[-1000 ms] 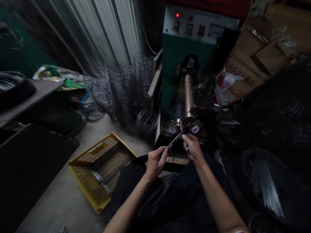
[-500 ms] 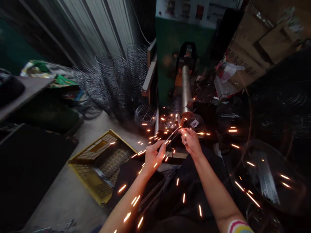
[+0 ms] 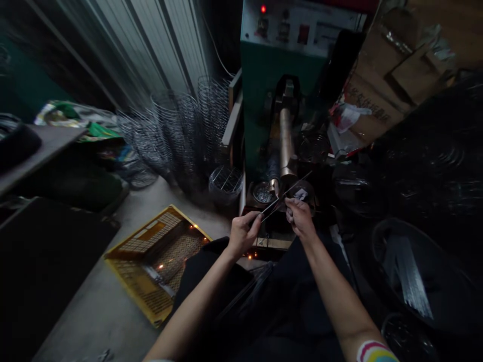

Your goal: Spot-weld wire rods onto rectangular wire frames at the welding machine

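My left hand [image 3: 243,232] is closed in a pinch on the near end of thin metal wire rods [image 3: 272,206]. My right hand [image 3: 299,215] is closed on the same rods a little farther along. The rods slant up to the right, with one thin end sticking out past my right hand toward the copper electrode [image 3: 287,151] of the green welding machine [image 3: 264,85]. The rods sit just below the electrode's tip. More long rods lie across my lap [image 3: 245,296].
A yellow mesh crate [image 3: 151,261] lies on the floor at the left. Stacks of wire baskets [image 3: 177,136] stand against the corrugated wall. A small wire basket [image 3: 225,182] sits beside the machine. A dark tub with cut wires [image 3: 411,276] is at the right. Cardboard boxes [image 3: 381,85] are behind.
Half a second ago sparks flew from the rods at the electrode. The sparks have died out now, with a few embers on the crate. Both hands keep their grip in nearly the same place.
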`<state>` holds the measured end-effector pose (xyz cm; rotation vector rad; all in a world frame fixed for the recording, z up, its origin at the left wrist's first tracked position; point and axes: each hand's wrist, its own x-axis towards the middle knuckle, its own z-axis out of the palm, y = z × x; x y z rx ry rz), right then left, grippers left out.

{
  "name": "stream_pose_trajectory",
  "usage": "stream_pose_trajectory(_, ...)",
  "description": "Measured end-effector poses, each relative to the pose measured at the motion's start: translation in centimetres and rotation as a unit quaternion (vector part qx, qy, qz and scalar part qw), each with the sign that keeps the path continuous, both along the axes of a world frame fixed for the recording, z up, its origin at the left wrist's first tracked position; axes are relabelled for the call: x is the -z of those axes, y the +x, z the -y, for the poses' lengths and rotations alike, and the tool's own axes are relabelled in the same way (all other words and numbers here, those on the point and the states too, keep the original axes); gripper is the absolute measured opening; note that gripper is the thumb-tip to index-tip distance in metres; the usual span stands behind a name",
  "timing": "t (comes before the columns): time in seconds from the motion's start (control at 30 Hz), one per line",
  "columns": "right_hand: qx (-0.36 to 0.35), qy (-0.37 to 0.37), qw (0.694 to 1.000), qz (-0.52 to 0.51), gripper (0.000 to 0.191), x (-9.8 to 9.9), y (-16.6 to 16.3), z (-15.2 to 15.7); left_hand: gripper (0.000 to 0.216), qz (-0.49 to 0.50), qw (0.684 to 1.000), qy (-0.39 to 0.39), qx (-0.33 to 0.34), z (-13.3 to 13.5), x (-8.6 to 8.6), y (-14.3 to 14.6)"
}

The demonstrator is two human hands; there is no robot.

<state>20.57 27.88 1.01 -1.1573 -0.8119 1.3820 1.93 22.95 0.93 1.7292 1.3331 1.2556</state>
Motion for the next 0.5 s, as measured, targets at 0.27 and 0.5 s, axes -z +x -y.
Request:
stream_pose_trajectory(0.27, 0.026, -0.007, 1.000, -0.002, 0.042, -0.1, -0.3, -0.6, 0.026, -0.029, 0.999, 0.032, 0.007, -1.3, 0.2, -0.2)
stream_pose_trajectory(0.5, 0.002, 0.009, 1.000, 0.007, 0.041, 0.3, 0.3, -0.7, 0.027, 0.008, 1.000, 0.006, 0.017, -1.8, 0.0, -0.4)
